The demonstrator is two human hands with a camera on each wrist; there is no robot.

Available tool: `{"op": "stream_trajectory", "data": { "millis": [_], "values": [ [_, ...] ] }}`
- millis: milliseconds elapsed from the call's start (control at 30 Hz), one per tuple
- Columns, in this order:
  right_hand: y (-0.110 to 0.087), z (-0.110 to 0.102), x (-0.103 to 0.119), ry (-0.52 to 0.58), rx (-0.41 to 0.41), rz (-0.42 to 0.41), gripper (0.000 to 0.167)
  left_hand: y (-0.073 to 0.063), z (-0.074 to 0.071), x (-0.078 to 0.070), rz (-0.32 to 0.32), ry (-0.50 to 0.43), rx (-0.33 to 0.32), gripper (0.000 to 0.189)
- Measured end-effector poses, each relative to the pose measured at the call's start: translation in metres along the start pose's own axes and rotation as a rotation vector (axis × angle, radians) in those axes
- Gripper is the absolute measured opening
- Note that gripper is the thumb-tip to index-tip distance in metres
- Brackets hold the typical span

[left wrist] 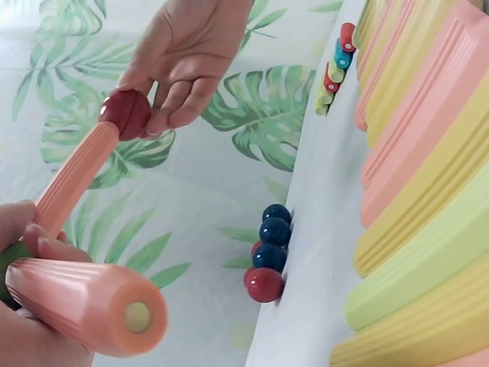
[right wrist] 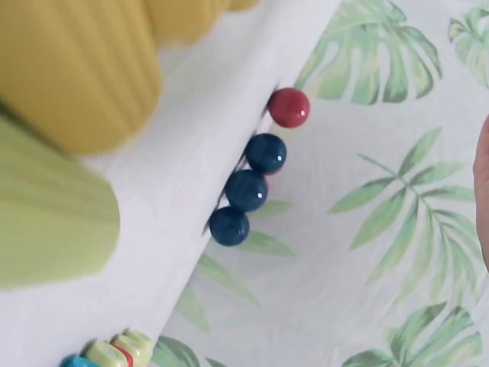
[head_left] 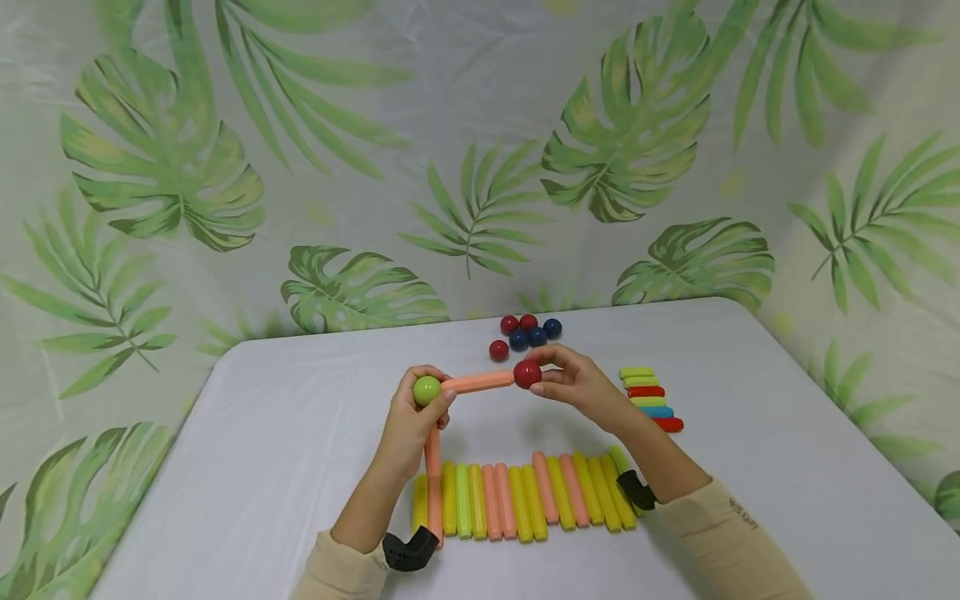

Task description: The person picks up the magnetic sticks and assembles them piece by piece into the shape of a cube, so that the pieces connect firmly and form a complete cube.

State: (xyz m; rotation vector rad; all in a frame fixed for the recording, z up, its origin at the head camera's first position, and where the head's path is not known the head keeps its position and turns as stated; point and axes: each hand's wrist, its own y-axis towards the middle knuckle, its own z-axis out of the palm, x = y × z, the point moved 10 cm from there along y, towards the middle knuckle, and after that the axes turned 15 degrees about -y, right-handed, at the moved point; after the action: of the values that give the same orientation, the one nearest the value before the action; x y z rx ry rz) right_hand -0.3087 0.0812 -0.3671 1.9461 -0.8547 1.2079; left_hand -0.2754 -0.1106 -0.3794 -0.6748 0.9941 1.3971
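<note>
Above the table, my left hand (head_left: 405, 425) grips a green ball (head_left: 427, 391), its thumb and fingers curled about the joint with two pink rods. One pink rod (head_left: 478, 382) runs sideways from the green ball to a red ball (head_left: 527, 374). The other pink rod (head_left: 433, 458) points down toward me; its round end (left wrist: 137, 316) faces the left wrist camera. At the far end of the sideways rod, my right hand (head_left: 577, 383) pinches the red ball between thumb and fingers. In the right wrist view only a sliver of hand (right wrist: 482, 191) shows.
A row of yellow, pink and green rods (head_left: 517, 502) lies below the hands. Behind them are several loose red and blue balls (head_left: 537, 337). Shorter coloured rods (head_left: 651, 400) lie in a stack at the right. A leaf-patterned cloth (head_left: 472, 208) hangs behind the white table (head_left: 247, 450).
</note>
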Motion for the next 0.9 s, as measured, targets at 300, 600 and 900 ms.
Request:
{"op": "stream_trajectory", "data": {
  "millis": [300, 600, 900],
  "values": [
    [-0.003, 0.000, -0.002, 0.010, -0.013, 0.016, 0.039, 0.004, 0.000, 0.002, -0.067, 0.010, 0.035, 0.026],
    [0.010, -0.002, -0.007, -0.049, -0.049, 0.034, 0.041, 0.027, -0.010, 0.006, -0.099, 0.085, 0.047, 0.025],
    [-0.017, -0.028, -0.017, -0.229, -0.083, 0.098, 0.048, 0.038, -0.032, 0.018, -0.094, -0.009, -0.008, 0.021]
  ]
}}
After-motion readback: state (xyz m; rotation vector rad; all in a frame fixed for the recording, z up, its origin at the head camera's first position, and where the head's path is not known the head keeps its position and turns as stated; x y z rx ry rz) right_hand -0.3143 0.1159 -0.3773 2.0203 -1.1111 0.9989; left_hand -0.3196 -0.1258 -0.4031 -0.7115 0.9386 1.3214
